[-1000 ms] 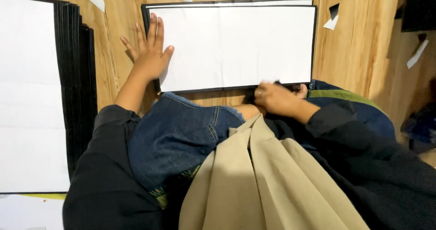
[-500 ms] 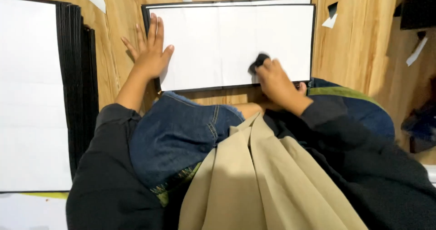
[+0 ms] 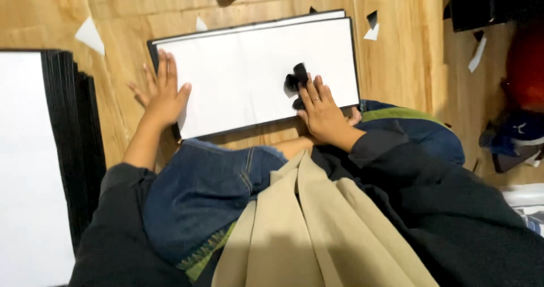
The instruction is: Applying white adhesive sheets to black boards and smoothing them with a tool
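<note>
A white board with a black edge (image 3: 249, 77) lies flat on the wooden floor (image 3: 68, 9) in front of my knees. My left hand (image 3: 163, 93) rests flat on its left end, fingers spread. My right hand (image 3: 323, 110) presses a small black cloth (image 3: 296, 82) onto the board's right half, fingers laid over it.
A tall stack of black-edged white boards (image 3: 51, 151) stands at the left. White paper scraps (image 3: 89, 35) and black bits (image 3: 372, 19) lie on the floor. Dark and red items (image 3: 521, 54) sit at the right. My denim-clad knee (image 3: 209, 190) and a beige garment (image 3: 306, 236) fill the foreground.
My right hand has moved from the board's near edge up onto its surface, carrying the black cloth. The left hand has stayed put. The camera has come closer.
</note>
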